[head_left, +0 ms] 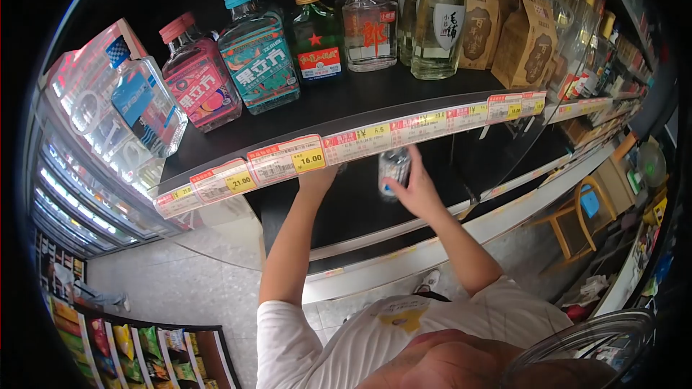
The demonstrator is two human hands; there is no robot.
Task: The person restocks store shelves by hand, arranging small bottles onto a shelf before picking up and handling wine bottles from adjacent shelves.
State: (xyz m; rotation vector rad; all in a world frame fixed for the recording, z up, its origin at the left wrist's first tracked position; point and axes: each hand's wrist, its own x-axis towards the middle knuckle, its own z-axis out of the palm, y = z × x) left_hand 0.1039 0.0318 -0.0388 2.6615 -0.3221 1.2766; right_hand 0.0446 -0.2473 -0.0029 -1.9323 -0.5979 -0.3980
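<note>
My right hand (419, 189) is wrapped round a small clear bottle (393, 173) with a light label, below the upper shelf's price strip (346, 148). The bottle stands roughly upright, over the lower black shelf (346, 216). To its left, my left hand (319, 179) reaches under the same strip. The strip and shelf hide its fingers, and whether it holds anything does not show. Just above both hands, on the upper shelf, stand a green bottle (315, 39) with a red star and a clear bottle (370, 32) with an orange label.
Also on the upper shelf are a teal-labelled bottle (259, 57), a pink-labelled bottle (200, 75), red-capped bottles (437, 29) and brown paper packages (525, 43). A wooden chair (577, 227) stands at right. Snack racks (144, 353) and another person (83, 288) are at lower left.
</note>
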